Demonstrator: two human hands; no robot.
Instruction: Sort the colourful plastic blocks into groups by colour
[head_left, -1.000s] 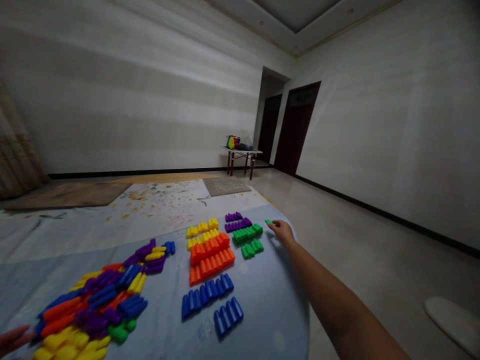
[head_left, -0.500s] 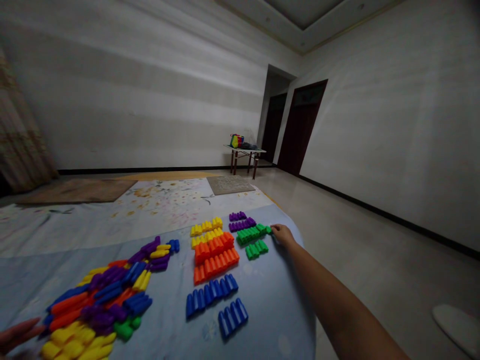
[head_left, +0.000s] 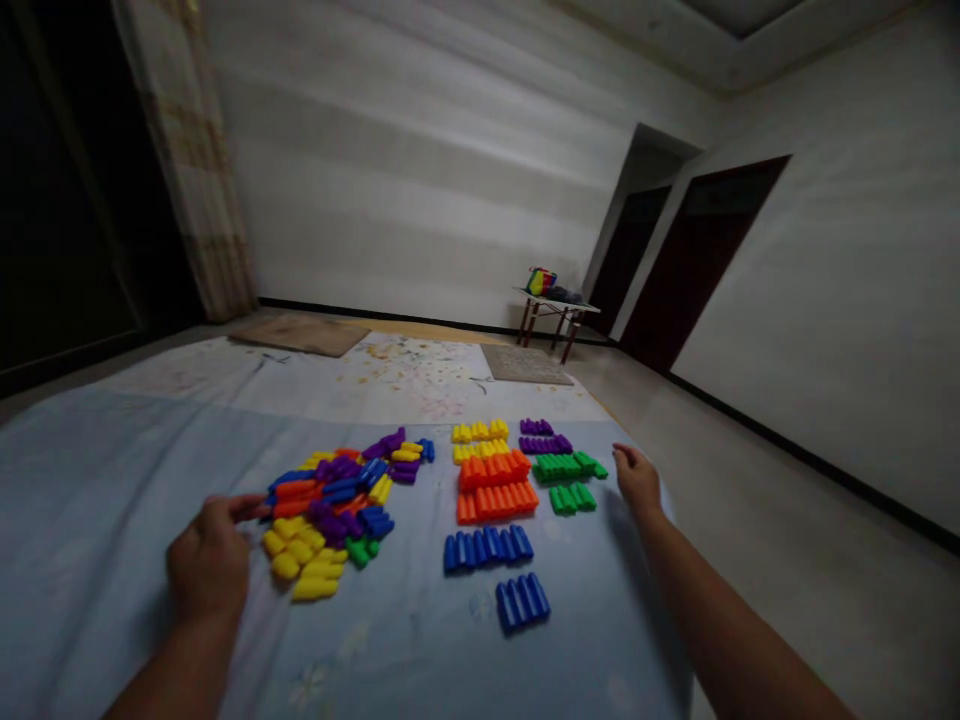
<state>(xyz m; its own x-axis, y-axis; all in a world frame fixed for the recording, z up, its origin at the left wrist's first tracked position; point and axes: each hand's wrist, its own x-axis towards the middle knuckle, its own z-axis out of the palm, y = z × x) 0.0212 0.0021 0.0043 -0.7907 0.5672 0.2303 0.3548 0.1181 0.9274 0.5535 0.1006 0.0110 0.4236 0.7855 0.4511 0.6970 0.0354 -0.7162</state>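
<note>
A loose pile of mixed coloured blocks [head_left: 337, 500] lies on a light blue sheet [head_left: 105, 480]. To its right are sorted rows: yellow [head_left: 480, 432], purple [head_left: 544, 440], orange [head_left: 495, 485], green [head_left: 570, 468] and blue [head_left: 495, 548]. My left hand [head_left: 210, 555] rests at the pile's left edge, fingers curled, a fingertip touching the blocks; I cannot tell whether it holds one. My right hand [head_left: 637, 478] hovers just right of the green rows, fingers loosely apart, holding nothing.
A floral sheet [head_left: 420, 375] lies beyond the blue one, with two brown mats [head_left: 525, 362] at its far edge. A small table [head_left: 555, 305] with a coloured bag stands by the back wall. Dark doors are at right, a curtain [head_left: 195, 170] at left.
The view has swung left and down. My right hand set a green block at the end of the green row and drew back. My left hand came in to the pile's edge.
</note>
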